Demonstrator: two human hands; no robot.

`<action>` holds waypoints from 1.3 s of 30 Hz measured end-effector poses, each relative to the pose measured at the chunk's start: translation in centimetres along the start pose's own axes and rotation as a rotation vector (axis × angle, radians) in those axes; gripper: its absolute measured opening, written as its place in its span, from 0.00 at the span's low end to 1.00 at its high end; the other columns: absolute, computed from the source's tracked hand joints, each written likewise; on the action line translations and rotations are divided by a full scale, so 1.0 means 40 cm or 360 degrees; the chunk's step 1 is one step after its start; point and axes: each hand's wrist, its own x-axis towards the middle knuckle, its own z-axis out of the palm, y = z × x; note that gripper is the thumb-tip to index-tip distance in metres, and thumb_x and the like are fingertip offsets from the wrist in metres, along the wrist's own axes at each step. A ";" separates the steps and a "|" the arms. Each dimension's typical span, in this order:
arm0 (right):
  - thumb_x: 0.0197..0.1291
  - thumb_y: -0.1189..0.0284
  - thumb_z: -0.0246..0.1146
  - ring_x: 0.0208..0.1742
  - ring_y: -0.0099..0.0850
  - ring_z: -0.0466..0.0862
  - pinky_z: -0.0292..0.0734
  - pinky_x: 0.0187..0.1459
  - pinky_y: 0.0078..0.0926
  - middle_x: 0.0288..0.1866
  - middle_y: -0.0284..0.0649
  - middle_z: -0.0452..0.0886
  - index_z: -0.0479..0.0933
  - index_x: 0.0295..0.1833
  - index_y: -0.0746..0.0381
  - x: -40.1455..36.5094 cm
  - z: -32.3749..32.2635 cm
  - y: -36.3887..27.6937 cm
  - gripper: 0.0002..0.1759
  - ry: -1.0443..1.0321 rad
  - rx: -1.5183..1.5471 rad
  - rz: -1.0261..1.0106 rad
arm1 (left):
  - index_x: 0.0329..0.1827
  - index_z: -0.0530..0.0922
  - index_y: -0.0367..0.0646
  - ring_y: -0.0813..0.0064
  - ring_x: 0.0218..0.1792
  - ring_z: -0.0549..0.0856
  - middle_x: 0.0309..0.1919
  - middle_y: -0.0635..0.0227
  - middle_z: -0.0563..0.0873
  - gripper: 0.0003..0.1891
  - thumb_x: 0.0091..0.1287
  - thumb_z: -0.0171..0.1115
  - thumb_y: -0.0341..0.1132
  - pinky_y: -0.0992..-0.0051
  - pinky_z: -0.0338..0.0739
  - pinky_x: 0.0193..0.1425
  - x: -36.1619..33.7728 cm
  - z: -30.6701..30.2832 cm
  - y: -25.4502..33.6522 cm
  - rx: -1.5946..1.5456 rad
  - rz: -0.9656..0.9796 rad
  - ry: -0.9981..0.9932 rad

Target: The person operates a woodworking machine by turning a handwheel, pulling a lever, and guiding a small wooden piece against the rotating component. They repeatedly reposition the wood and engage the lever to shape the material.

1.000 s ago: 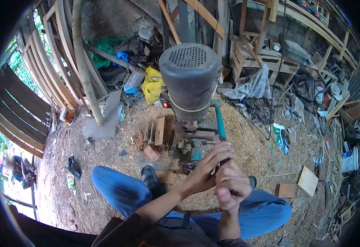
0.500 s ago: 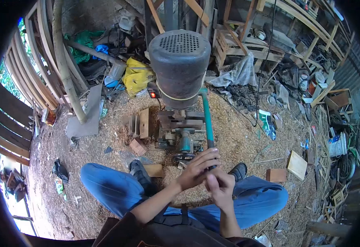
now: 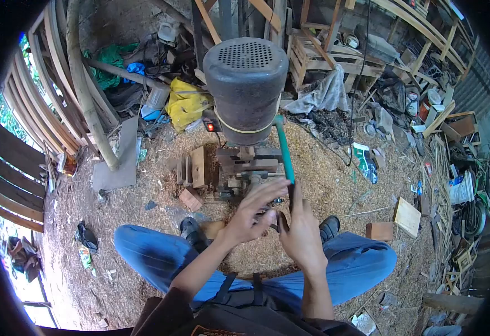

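Observation:
The machine with a dark, perforated motor housing [image 3: 246, 84] stands upright between the feet, a yellow band round its lower part. From its right side a green lever [image 3: 285, 150] slants down to a dark grip. My right hand [image 3: 302, 232] is at that grip, palm against it, fingers stretched upward and apart from the thumb. My left hand [image 3: 251, 215] is open just to the left, its fingers spread in front of the handwheel and partly hiding it. Nothing shows in the left hand.
Wooden blocks [image 3: 198, 167] lie left of the machine on shavings. A brick-coloured block [image 3: 379, 231] and a pale board [image 3: 407, 217] lie right of the right knee. A yellow cloth [image 3: 188, 105], a grey sheet [image 3: 119, 162] and a bamboo pole [image 3: 91, 106] are at the left.
My left hand has come off the lever grip and moved left and down, its fingers opening. My right hand's fingers have straightened upward along the grip. The view has shifted slightly.

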 end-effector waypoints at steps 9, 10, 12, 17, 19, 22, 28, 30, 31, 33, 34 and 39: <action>0.61 0.83 0.58 0.52 0.66 0.78 0.75 0.50 0.57 0.53 0.65 0.75 0.70 0.57 0.74 -0.020 0.066 0.041 0.18 0.0237 0.0138 -0.0026 | 0.61 0.81 0.39 0.53 0.71 0.77 0.62 0.57 0.84 0.15 0.79 0.53 0.34 0.52 0.68 0.77 -0.008 0.091 -0.080 -0.0272 -0.0017 -0.0118; 0.61 0.83 0.58 0.52 0.65 0.78 0.75 0.51 0.56 0.53 0.64 0.75 0.71 0.57 0.74 -0.021 0.070 0.044 0.18 0.0247 0.0174 -0.0011 | 0.59 0.82 0.39 0.52 0.69 0.79 0.61 0.57 0.85 0.14 0.79 0.53 0.34 0.53 0.70 0.75 -0.017 0.100 -0.091 -0.0284 0.0024 -0.0039; 0.61 0.84 0.59 0.52 0.65 0.78 0.74 0.51 0.56 0.52 0.64 0.76 0.72 0.56 0.73 -0.022 0.079 0.048 0.17 0.0246 0.0222 0.0018 | 0.59 0.82 0.39 0.52 0.69 0.79 0.60 0.56 0.85 0.14 0.79 0.54 0.34 0.53 0.70 0.76 -0.024 0.107 -0.113 -0.0295 0.0051 -0.0023; 0.60 0.84 0.60 0.52 0.64 0.78 0.74 0.51 0.55 0.50 0.62 0.75 0.72 0.57 0.71 -0.023 0.077 0.050 0.18 0.0275 0.0289 -0.0001 | 0.55 0.83 0.38 0.50 0.66 0.81 0.55 0.56 0.88 0.12 0.76 0.53 0.28 0.49 0.70 0.75 -0.025 0.123 -0.114 -0.0245 0.0078 0.0048; 0.60 0.84 0.60 0.52 0.64 0.78 0.74 0.51 0.55 0.50 0.62 0.75 0.72 0.57 0.71 -0.023 0.075 0.049 0.18 0.0259 0.0295 0.0017 | 0.54 0.83 0.38 0.50 0.66 0.81 0.54 0.56 0.88 0.13 0.73 0.52 0.24 0.48 0.70 0.75 -0.024 0.125 -0.113 -0.0253 0.0086 0.0060; 0.60 0.84 0.60 0.51 0.64 0.78 0.74 0.51 0.55 0.50 0.62 0.75 0.72 0.58 0.70 -0.023 0.075 0.052 0.19 0.0252 0.0304 0.0023 | 0.56 0.83 0.39 0.51 0.68 0.80 0.58 0.57 0.87 0.13 0.71 0.56 0.24 0.53 0.70 0.76 -0.026 0.124 -0.114 -0.0258 0.0082 0.0042; 0.61 0.84 0.59 0.49 0.63 0.78 0.74 0.49 0.55 0.49 0.62 0.75 0.72 0.58 0.70 -0.028 0.087 0.057 0.19 0.0291 0.0278 0.0010 | 0.54 0.82 0.38 0.50 0.66 0.82 0.54 0.55 0.88 0.22 0.61 0.49 0.13 0.48 0.68 0.77 -0.035 0.137 -0.115 -0.0324 0.0047 0.0103; 0.61 0.84 0.59 0.49 0.63 0.78 0.74 0.49 0.55 0.48 0.61 0.75 0.72 0.58 0.71 -0.029 0.095 0.066 0.18 0.0279 0.0281 0.0034 | 0.53 0.82 0.38 0.50 0.66 0.82 0.54 0.55 0.88 0.21 0.61 0.50 0.13 0.48 0.68 0.77 -0.038 0.140 -0.122 -0.0322 0.0051 0.0104; 0.62 0.83 0.59 0.49 0.63 0.79 0.76 0.48 0.54 0.49 0.61 0.75 0.72 0.58 0.71 -0.030 0.102 0.074 0.18 0.0284 0.0267 -0.0004 | 0.53 0.82 0.39 0.50 0.66 0.82 0.54 0.55 0.88 0.21 0.61 0.50 0.13 0.48 0.68 0.77 -0.043 0.144 -0.125 -0.0319 0.0053 0.0112; 0.63 0.82 0.59 0.48 0.62 0.80 0.78 0.46 0.54 0.49 0.62 0.74 0.71 0.59 0.72 -0.030 0.106 0.080 0.18 0.0288 0.0256 -0.0051 | 0.54 0.82 0.39 0.50 0.67 0.81 0.55 0.56 0.88 0.19 0.64 0.53 0.16 0.50 0.68 0.77 -0.051 0.149 -0.133 -0.0317 0.0059 0.0113; 0.63 0.82 0.59 0.49 0.62 0.80 0.77 0.47 0.54 0.50 0.62 0.74 0.71 0.59 0.72 -0.030 0.106 0.082 0.18 0.0278 0.0275 -0.0045 | 0.55 0.83 0.39 0.51 0.68 0.80 0.56 0.57 0.87 0.17 0.66 0.55 0.18 0.52 0.68 0.78 -0.053 0.151 -0.136 -0.0317 0.0068 0.0112; 0.63 0.82 0.59 0.49 0.63 0.79 0.77 0.48 0.53 0.51 0.61 0.75 0.72 0.59 0.72 -0.030 0.113 0.095 0.18 0.0320 0.0311 -0.0092 | 0.55 0.83 0.40 0.51 0.68 0.80 0.56 0.57 0.87 0.17 0.66 0.55 0.17 0.51 0.67 0.78 -0.059 0.158 -0.142 -0.0292 0.0056 0.0104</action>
